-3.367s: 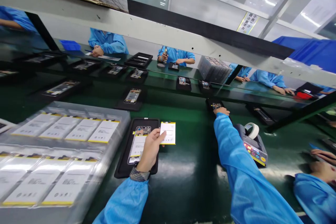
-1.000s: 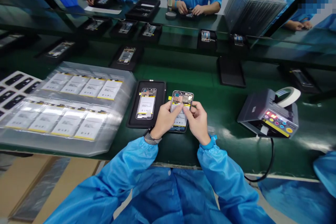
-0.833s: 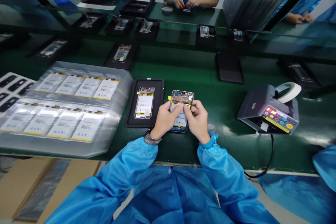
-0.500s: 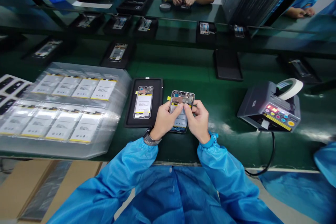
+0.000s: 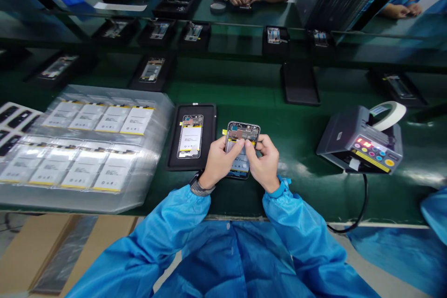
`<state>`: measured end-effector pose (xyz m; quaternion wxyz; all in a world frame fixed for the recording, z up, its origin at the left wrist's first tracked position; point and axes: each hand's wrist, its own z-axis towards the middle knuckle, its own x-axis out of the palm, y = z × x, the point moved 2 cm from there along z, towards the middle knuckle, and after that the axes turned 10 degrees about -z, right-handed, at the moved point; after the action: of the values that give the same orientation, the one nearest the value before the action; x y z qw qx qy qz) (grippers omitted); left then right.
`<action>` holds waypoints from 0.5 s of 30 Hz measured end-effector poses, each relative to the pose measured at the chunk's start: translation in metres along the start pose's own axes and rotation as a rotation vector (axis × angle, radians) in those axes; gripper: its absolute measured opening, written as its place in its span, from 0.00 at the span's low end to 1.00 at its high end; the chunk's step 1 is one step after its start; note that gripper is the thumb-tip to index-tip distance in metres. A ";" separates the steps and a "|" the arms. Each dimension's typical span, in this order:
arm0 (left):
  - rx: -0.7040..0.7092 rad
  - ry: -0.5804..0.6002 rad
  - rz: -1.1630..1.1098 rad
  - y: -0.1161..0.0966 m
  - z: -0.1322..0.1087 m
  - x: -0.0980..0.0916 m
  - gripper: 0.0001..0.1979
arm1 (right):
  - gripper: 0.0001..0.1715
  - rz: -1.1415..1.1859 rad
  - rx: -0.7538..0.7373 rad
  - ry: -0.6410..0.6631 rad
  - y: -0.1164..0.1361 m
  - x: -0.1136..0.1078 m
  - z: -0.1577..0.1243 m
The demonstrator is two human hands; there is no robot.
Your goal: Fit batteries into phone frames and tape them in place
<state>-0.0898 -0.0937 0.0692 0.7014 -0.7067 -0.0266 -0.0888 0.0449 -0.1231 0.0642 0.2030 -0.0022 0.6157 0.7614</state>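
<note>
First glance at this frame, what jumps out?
Dead centre, the left hand and right hand grip an open phone frame over the green bench. Left of it, a second phone lies in a black tray, next to clear trays of white batteries. At right sits a grey tape dispenser with lit buttons.

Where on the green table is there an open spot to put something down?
Bare green table lies between the right hand, the tape dispenser and the empty black tray. It is crowded to the left: the black tray with a phone frame sits beside the clear tray of batteries.
</note>
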 end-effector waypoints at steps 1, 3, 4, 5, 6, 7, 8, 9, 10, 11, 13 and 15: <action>0.006 -0.001 0.008 0.000 0.000 0.000 0.22 | 0.13 -0.006 -0.003 -0.005 0.000 0.000 -0.001; 0.024 -0.002 0.021 -0.001 -0.001 0.000 0.21 | 0.13 -0.004 -0.014 -0.012 0.000 0.000 -0.002; 0.034 -0.005 0.028 -0.001 -0.002 0.000 0.20 | 0.12 0.003 -0.022 -0.014 0.000 0.000 -0.002; 0.045 -0.008 0.034 -0.002 -0.003 0.001 0.19 | 0.11 0.012 -0.031 -0.016 0.001 0.000 -0.002; 0.054 -0.014 0.040 -0.002 -0.004 0.001 0.19 | 0.10 0.023 -0.041 -0.017 0.001 -0.001 -0.003; 0.064 -0.018 0.045 -0.003 -0.005 0.001 0.18 | 0.10 0.031 -0.051 -0.018 0.002 -0.002 -0.003; 0.073 -0.021 0.049 -0.004 -0.005 0.001 0.18 | 0.09 0.033 -0.057 -0.018 0.003 -0.002 -0.003; 0.082 -0.018 0.050 -0.005 -0.006 0.001 0.17 | 0.09 0.029 -0.060 -0.014 0.004 -0.003 -0.003; 0.092 -0.014 0.050 -0.006 -0.007 0.001 0.17 | 0.09 0.023 -0.062 -0.008 0.005 -0.004 -0.002; 0.102 -0.008 0.049 -0.007 -0.008 0.001 0.16 | 0.09 0.014 -0.067 -0.002 0.006 -0.004 -0.002; 0.120 0.005 0.047 -0.008 -0.008 0.001 0.15 | 0.10 -0.003 -0.086 0.010 0.008 -0.006 -0.002; 0.139 0.018 0.052 -0.010 -0.009 0.000 0.14 | 0.10 -0.026 -0.119 0.011 0.011 -0.007 -0.001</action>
<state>-0.0917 -0.1023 0.0794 0.7511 -0.6559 -0.0079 -0.0750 0.0479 -0.1282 0.0759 0.2090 -0.0263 0.5704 0.7939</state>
